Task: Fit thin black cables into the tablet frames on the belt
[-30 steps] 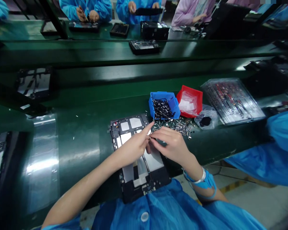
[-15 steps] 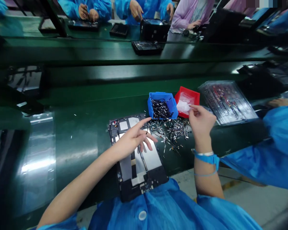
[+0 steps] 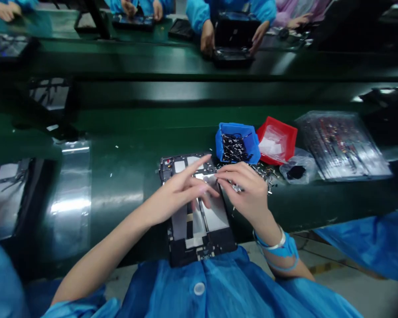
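Your left hand [image 3: 174,194] lies spread over the tablet frame [image 3: 199,229], which sits right under it. Your right hand [image 3: 247,190] curls, fingers together, at the frame's right edge, beside loose metal clips [image 3: 268,174] — any pinch is hidden.

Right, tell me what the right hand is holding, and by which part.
Cannot be told: the right hand curls above the tablet's metal frame, its fingertips hiding anything small.
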### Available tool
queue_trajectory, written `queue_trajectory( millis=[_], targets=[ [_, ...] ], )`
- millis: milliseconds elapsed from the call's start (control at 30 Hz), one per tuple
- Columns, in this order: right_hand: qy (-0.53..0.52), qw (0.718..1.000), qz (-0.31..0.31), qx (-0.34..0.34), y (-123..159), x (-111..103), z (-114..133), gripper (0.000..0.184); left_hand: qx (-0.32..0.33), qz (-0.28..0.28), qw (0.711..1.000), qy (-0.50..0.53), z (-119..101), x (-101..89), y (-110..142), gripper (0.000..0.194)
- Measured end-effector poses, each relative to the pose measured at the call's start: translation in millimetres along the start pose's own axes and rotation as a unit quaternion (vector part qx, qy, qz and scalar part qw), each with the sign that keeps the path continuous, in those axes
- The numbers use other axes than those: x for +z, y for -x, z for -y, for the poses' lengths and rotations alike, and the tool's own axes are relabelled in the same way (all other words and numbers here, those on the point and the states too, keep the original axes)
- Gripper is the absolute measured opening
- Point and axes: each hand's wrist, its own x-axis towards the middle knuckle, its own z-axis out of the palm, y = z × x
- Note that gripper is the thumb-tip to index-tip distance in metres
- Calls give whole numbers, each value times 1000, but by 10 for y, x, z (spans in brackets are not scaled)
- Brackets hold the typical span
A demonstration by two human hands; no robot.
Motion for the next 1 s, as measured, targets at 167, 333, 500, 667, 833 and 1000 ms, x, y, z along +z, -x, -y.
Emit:
queue_trajectory(
  millis=[167, 333, 500, 667, 833, 1000],
  targets=[
    [-292, 914, 101, 261, -74, 248, 170, 3, 124, -343, 925, -106, 214, -226, 623, 32],
    [-375, 836, 207, 343, -74, 621, 339, 7, 2, -351, 936, -18, 695, -302, 762, 28],
    [-316, 862, 208, 338, -28, 723, 338, 7, -55, -268, 961, 48, 771, -250, 725, 25],
    [-249, 894, 209, 309, 2, 719, 348, 6, -58, -259, 963, 48, 749, -208, 722, 26],
    [-190, 917, 216, 276, 12, 712, 392, 6, -61, -267, 961, 30, 749, -203, 683, 24],
    [-149, 931, 231, 242, 24, 701, 381, 8, -70, -278, 958, 3, 737, -200, 644, 21]
  ],
)
